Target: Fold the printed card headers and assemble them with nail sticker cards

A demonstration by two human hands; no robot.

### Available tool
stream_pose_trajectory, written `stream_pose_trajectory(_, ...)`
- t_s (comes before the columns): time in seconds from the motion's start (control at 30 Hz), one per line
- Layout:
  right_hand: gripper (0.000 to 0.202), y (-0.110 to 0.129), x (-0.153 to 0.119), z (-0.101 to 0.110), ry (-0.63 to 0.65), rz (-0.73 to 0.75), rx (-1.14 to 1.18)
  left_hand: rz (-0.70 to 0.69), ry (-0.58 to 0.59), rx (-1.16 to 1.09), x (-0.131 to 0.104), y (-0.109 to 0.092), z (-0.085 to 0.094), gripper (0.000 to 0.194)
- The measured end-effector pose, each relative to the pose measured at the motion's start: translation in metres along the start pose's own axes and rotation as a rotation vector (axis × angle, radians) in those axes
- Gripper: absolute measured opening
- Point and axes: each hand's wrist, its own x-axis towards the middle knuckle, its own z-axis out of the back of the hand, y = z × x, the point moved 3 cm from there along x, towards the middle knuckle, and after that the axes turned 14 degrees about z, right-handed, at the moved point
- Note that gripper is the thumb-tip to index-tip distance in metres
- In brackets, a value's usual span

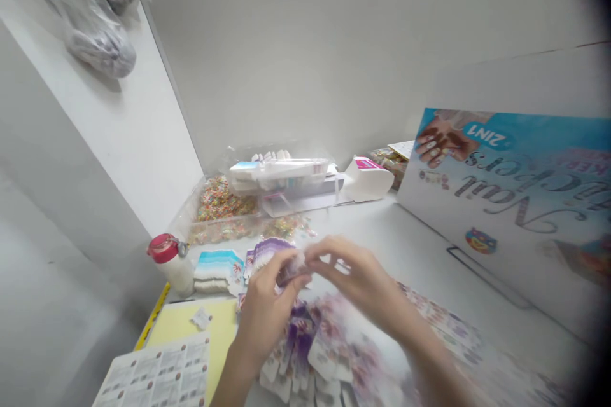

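Near the middle of the table, my left hand point(267, 299) is closed, with a small whitish-purple packet point(294, 267) between its thumb and fingers. My right hand point(356, 273) pinches at the right edge of the same packet, its fingers blurred by motion. What is inside the packet is too smeared to tell. Under and in front of both hands lies a loose heap of purple-and-white printed cards point(298, 337). Just behind my left hand stands a fanned row of purple cards point(270, 251), beside a stack of blue-and-white cards point(219, 267).
A red-lidded bottle point(174, 264) stands at the left edge. Label sheets point(157, 372) lie on a yellow board point(219, 315). Transparent bags of colourful small pieces point(224, 200) and a plastic tray point(286, 172) sit at the back. A large printed carton point(515, 184) stands at right.
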Motion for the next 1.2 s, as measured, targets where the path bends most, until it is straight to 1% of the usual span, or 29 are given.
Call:
stream_pose_trajectory(0.07, 0.012, 0.000, 0.000, 0.001, 0.019, 0.014, 0.028, 0.000, -0.007, -0.024, 0.001, 0.002, 0.000, 0.021)
stream_pose_trajectory(0.13, 0.017, -0.001, 0.000, 0.003, 0.031, 0.011, 0.089, 0.031, -0.002, -0.126, 0.002, 0.005, -0.001, 0.028)
stream_pose_trajectory(0.2, 0.021, -0.005, 0.000, 0.005, 0.021, -0.034, 0.207, 0.059, 0.016, -0.256, 0.001, 0.009, -0.002, 0.041)
stream_pose_trajectory(0.23, 0.021, -0.008, -0.001, 0.006, 0.010, -0.077, 0.292, 0.049, 0.032, -0.301, 0.000, 0.011, -0.003, 0.044)
stream_pose_trajectory(0.27, 0.020, -0.012, -0.001, 0.005, -0.004, -0.130, 0.399, 0.016, 0.046, -0.323, -0.001, 0.011, -0.003, 0.044)
stream_pose_trajectory(0.33, 0.020, -0.021, -0.002, 0.000, -0.028, -0.237, 0.667, -0.093, 0.065, -0.293, -0.003, 0.010, -0.003, 0.033)
stream_pose_trajectory(0.4, 0.038, -0.027, -0.003, -0.008, -0.026, -0.325, 0.936, -0.187, 0.075, -0.208, -0.004, 0.009, -0.002, 0.023)
stream_pose_trajectory(0.43, 0.046, -0.029, -0.003, -0.013, -0.019, -0.357, 1.040, -0.212, 0.078, -0.163, -0.005, 0.008, -0.001, 0.021)
stream_pose_trajectory(0.47, 0.047, -0.031, -0.003, -0.017, -0.008, -0.379, 1.109, -0.220, 0.083, -0.124, -0.004, 0.008, 0.000, 0.019)
stream_pose_trajectory(0.5, 0.042, -0.032, -0.002, -0.020, 0.007, -0.389, 1.139, -0.213, 0.090, -0.099, -0.004, 0.008, 0.000, 0.019)
stream_pose_trajectory(0.57, 0.022, -0.033, -0.001, -0.023, 0.013, -0.349, 1.090, -0.173, 0.106, -0.098, -0.001, 0.008, 0.003, 0.020)
stream_pose_trajectory(0.63, 0.011, -0.031, 0.002, -0.021, 0.005, -0.240, 0.946, -0.121, 0.112, -0.153, 0.001, 0.008, 0.005, 0.021)
stream_pose_trajectory(0.7, 0.011, -0.027, 0.004, -0.017, 0.006, -0.144, 0.790, -0.087, 0.105, -0.204, 0.003, 0.008, 0.006, 0.020)
stream_pose_trajectory(0.73, 0.013, -0.025, 0.005, -0.015, 0.007, -0.121, 0.727, -0.080, 0.104, -0.215, 0.004, 0.008, 0.006, 0.020)
stream_pose_trajectory(0.8, 0.017, -0.023, 0.006, -0.012, 0.003, -0.144, 0.634, -0.075, 0.114, -0.212, 0.005, 0.009, 0.006, 0.019)
stream_pose_trajectory(0.87, 0.017, -0.022, 0.006, -0.011, -0.020, -0.220, 0.567, -0.068, 0.127, -0.213, 0.005, 0.011, 0.005, 0.020)
stream_pose_trajectory(0.93, 0.018, -0.022, 0.005, -0.011, -0.040, -0.282, 0.535, -0.040, 0.141, -0.238, 0.004, 0.012, 0.004, 0.026)
stream_pose_trajectory(0.97, 0.018, -0.022, 0.005, -0.012, -0.048, -0.290, 0.536, -0.016, 0.148, -0.254, 0.003, 0.013, 0.003, 0.031)
stream_pose_trajectory(1.07, 0.018, -0.019, 0.004, -0.013, -0.084, -0.251, 0.571, 0.054, 0.169, -0.303, 0.001, 0.012, 0.003, 0.042)
stream_pose_trajectory(1.13, 0.018, -0.017, 0.003, -0.011, -0.086, -0.208, 0.547, 0.057, 0.176, -0.327, 0.000, 0.010, 0.002, 0.039)
stream_pose_trajectory(1.2, 0.019, -0.015, 0.003, -0.008, -0.031, -0.151, 0.484, 0.039, 0.168, -0.348, 0.000, 0.008, 0.002, 0.030)
